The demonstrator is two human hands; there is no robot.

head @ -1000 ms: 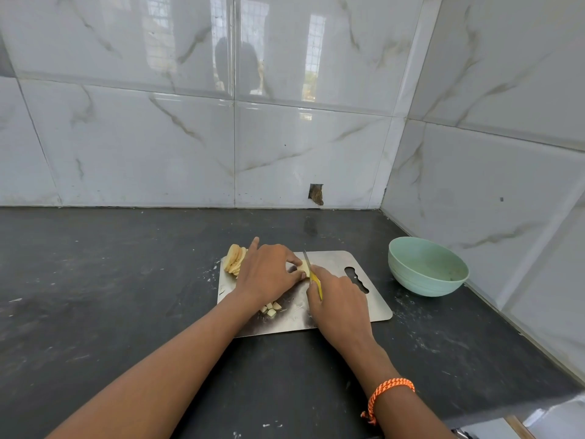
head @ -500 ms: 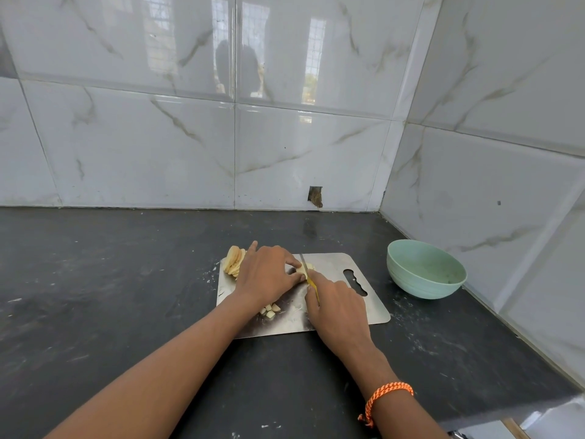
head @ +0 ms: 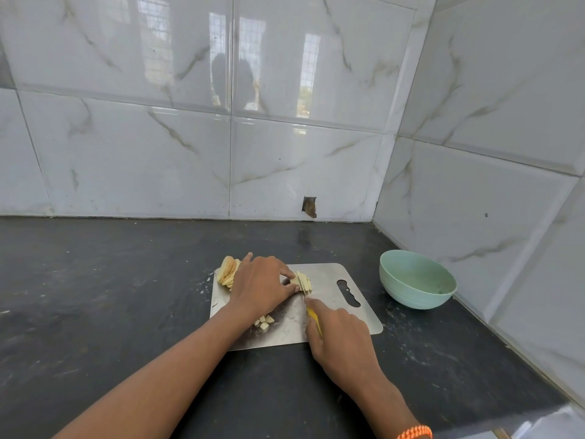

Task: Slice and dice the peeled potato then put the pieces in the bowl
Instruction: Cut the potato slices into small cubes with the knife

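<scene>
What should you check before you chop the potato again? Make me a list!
1. Left hand holds the potato strips steady: ok.
2. Right hand grips the yellow-handled knife: ok.
3. Left fingertips clear of the blade: cannot tell, the blade is barely visible.
4. Strips lie on the steel cutting board: ok.
5. Green bowl stands within reach to the right, no pieces visible inside: ok.
6. Stack of slices waits at the board's far left corner: ok.

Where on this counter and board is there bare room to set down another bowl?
Bare counter left of the steel board, and between board and green bowl. Crowded: the board's left half, with slices, dice and both hands.
</scene>
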